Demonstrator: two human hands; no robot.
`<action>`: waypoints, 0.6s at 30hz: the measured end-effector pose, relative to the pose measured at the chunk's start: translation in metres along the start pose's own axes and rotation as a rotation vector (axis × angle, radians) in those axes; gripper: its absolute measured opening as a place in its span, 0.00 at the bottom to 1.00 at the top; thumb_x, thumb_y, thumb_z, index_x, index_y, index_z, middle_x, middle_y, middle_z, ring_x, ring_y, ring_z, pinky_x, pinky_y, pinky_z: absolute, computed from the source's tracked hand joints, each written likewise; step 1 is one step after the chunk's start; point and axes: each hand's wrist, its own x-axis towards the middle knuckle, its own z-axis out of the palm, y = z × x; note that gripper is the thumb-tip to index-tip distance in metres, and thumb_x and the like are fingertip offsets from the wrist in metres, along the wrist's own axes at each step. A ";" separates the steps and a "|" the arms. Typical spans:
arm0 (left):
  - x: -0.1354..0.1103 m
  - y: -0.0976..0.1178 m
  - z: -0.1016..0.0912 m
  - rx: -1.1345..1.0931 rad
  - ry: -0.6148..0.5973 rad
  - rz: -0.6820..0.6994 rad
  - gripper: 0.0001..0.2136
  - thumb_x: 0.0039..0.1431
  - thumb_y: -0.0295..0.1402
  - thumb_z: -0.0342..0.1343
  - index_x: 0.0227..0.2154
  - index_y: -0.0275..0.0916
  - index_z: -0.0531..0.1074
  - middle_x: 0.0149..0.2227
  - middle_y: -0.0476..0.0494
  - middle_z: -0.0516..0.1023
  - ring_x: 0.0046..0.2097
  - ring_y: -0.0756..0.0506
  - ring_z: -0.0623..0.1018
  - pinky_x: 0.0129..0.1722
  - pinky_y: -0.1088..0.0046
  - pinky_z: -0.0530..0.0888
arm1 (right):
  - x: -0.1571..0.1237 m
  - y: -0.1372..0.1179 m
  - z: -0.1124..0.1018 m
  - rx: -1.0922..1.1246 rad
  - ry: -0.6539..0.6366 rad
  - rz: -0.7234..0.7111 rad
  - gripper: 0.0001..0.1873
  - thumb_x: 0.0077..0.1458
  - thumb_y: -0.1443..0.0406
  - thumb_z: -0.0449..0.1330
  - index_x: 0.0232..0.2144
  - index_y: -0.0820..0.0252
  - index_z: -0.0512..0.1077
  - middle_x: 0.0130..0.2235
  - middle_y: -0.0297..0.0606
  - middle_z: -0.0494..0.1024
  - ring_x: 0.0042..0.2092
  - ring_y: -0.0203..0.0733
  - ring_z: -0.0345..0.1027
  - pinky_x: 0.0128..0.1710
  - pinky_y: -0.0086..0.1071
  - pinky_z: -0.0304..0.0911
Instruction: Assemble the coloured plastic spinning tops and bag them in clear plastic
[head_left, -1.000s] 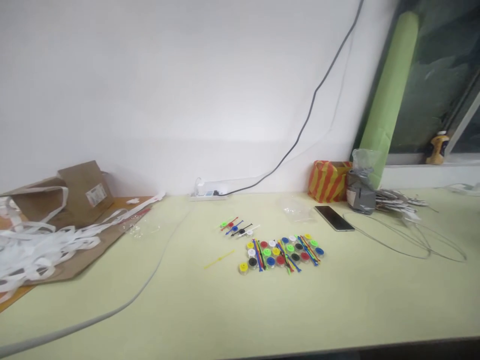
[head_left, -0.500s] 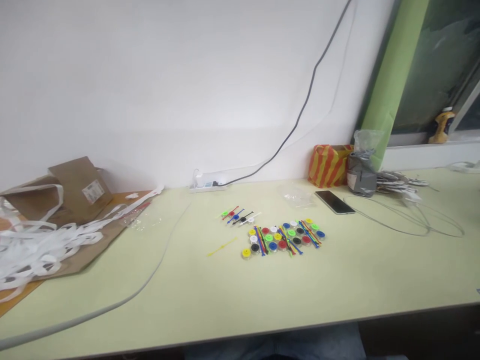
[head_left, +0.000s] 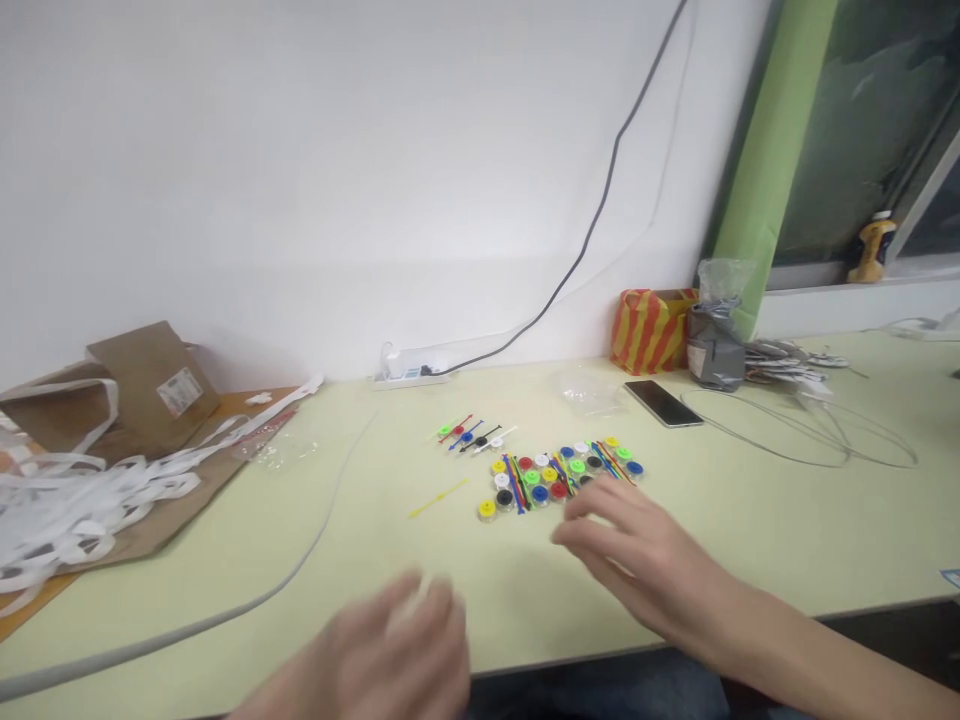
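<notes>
Over the near edge of the table my left hand (head_left: 397, 655) is raised, blurred, its fingers bent and apart with nothing visible in them. My right hand (head_left: 637, 550) hovers at the near right side of a cluster of small round pieces with coloured caps, hiding part of it. Its fingers are loosely curved and spread, and no object shows in them. Among the caps, bundles of thin coloured arrow pointers (head_left: 516, 483) lie slantwise. A yellow-capped piece (head_left: 487, 510) sits at the cluster's near left corner. Farther left rests a single yellow arrow pointer (head_left: 438, 498). Behind it, several arrows with capped pieces (head_left: 481, 441) form a slanted row.
A phone (head_left: 664, 403), a striped bag (head_left: 651, 330) and a grey package (head_left: 715, 347) are at the back right. On the left are a brown paper bag (head_left: 142, 375) and white straps (head_left: 112, 505). A grey cable (head_left: 292, 565) crosses the table; a power strip (head_left: 409, 377) lies by the wall.
Both hands have come into view from the near edge, the right one reaching farther forward over the cluster. The whole view has shifted slightly; the pieces appear unmoved on the table.
</notes>
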 end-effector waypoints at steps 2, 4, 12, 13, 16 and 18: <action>0.029 -0.028 0.007 0.063 0.044 0.002 0.11 0.67 0.26 0.47 0.32 0.44 0.71 0.32 0.44 0.75 0.33 0.43 0.74 0.34 0.61 0.73 | 0.025 0.007 0.030 0.001 -0.110 -0.016 0.08 0.65 0.70 0.57 0.39 0.55 0.76 0.38 0.42 0.76 0.42 0.44 0.66 0.43 0.39 0.63; 0.056 -0.057 0.020 0.111 0.155 -0.074 0.14 0.63 0.19 0.42 0.27 0.42 0.66 0.26 0.46 0.72 0.30 0.44 0.70 0.33 0.62 0.70 | 0.052 0.016 0.059 0.017 -0.263 -0.020 0.03 0.61 0.68 0.63 0.36 0.57 0.77 0.36 0.40 0.76 0.43 0.45 0.65 0.42 0.38 0.60; 0.049 -0.110 0.054 0.002 0.166 -0.271 0.12 0.57 0.18 0.41 0.29 0.40 0.67 0.27 0.47 0.72 0.32 0.45 0.71 0.36 0.65 0.69 | 0.089 0.026 0.099 0.108 -0.366 -0.012 0.06 0.56 0.75 0.62 0.31 0.61 0.75 0.32 0.36 0.76 0.37 0.40 0.63 0.40 0.33 0.55; 0.045 -0.111 0.052 -0.011 0.152 -0.279 0.12 0.56 0.18 0.42 0.29 0.40 0.67 0.28 0.47 0.72 0.32 0.45 0.71 0.36 0.66 0.68 | 0.089 0.025 0.100 0.096 -0.344 -0.006 0.06 0.57 0.75 0.62 0.33 0.62 0.75 0.33 0.37 0.76 0.38 0.41 0.63 0.40 0.33 0.55; 0.042 -0.115 0.046 -0.052 0.116 -0.312 0.11 0.53 0.18 0.42 0.28 0.40 0.66 0.27 0.47 0.72 0.31 0.46 0.71 0.34 0.69 0.68 | 0.089 0.025 0.104 0.036 -0.307 0.006 0.04 0.59 0.73 0.62 0.36 0.62 0.76 0.38 0.41 0.77 0.43 0.43 0.64 0.43 0.34 0.56; 0.043 -0.118 0.044 -0.076 0.078 -0.323 0.11 0.51 0.18 0.43 0.25 0.40 0.65 0.25 0.48 0.70 0.29 0.47 0.69 0.32 0.70 0.66 | 0.091 0.028 0.109 0.041 -0.302 0.012 0.05 0.60 0.72 0.61 0.35 0.61 0.77 0.39 0.40 0.77 0.44 0.43 0.65 0.45 0.35 0.56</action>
